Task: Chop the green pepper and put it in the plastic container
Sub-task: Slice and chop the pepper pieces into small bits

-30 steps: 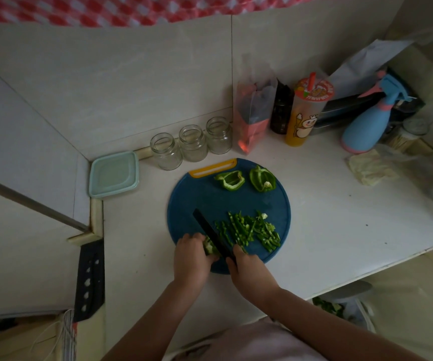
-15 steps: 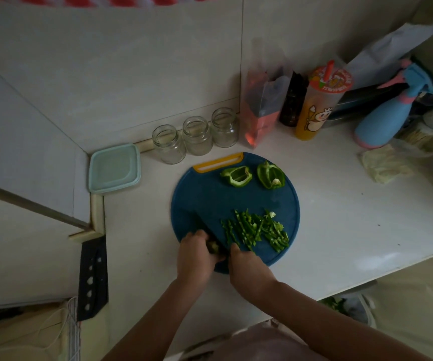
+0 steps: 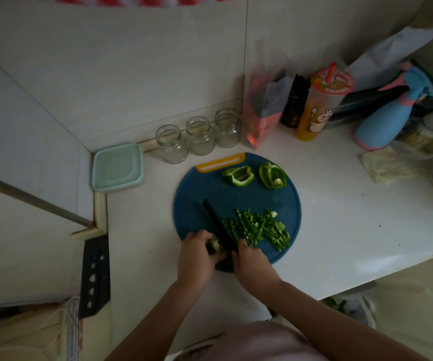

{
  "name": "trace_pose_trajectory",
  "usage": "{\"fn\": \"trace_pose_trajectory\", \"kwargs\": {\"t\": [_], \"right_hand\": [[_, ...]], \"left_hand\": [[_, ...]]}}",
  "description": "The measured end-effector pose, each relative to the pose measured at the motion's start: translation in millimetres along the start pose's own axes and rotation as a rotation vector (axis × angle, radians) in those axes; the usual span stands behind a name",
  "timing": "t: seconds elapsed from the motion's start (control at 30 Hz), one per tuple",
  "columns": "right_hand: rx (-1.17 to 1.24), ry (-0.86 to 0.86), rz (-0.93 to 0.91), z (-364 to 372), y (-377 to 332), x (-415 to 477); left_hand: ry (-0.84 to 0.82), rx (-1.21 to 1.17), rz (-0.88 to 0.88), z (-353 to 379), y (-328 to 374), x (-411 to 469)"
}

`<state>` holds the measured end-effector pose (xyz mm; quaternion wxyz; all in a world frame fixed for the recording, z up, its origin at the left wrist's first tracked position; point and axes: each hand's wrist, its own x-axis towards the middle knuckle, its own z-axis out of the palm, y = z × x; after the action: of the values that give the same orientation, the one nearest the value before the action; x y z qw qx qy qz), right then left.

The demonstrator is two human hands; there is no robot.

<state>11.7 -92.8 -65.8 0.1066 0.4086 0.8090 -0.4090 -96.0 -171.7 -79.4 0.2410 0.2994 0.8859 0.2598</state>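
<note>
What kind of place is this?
Most likely a home kitchen counter: the left hand holds a green pepper piece, the right hand a knife, on a blue cutting board; glass jars line the tiled wall.

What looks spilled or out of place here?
Nothing spilled: the chopped pepper strips all lie on the blue cutting board. Only a spare black knife lies at the left edge of the counter.

Dim light falls on pale tiled walls (image 3: 132, 74) meeting a white counter (image 3: 340, 217).
</note>
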Motion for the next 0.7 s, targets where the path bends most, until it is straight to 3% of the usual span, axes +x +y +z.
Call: {"fn": "trace_pose_trajectory", "kwargs": {"t": [0.2, 0.37, 0.7], "right_hand": [[0.023, 0.045, -0.037, -6.8, 10.6, -14.6], [0.031, 0.035, -0.105, -6.5, 7.8, -22.7], [0.007, 0.005, -0.102, -7.1, 4.9, -21.7]], "left_hand": [[0.035, -0.002, 0.017, 2.3, -1.0, -4.6], [0.094, 0.254, 0.047, 1.2, -0.1, -8.5], [0.136, 0.322, 0.076, 0.2, -2.2, -10.4]]}}
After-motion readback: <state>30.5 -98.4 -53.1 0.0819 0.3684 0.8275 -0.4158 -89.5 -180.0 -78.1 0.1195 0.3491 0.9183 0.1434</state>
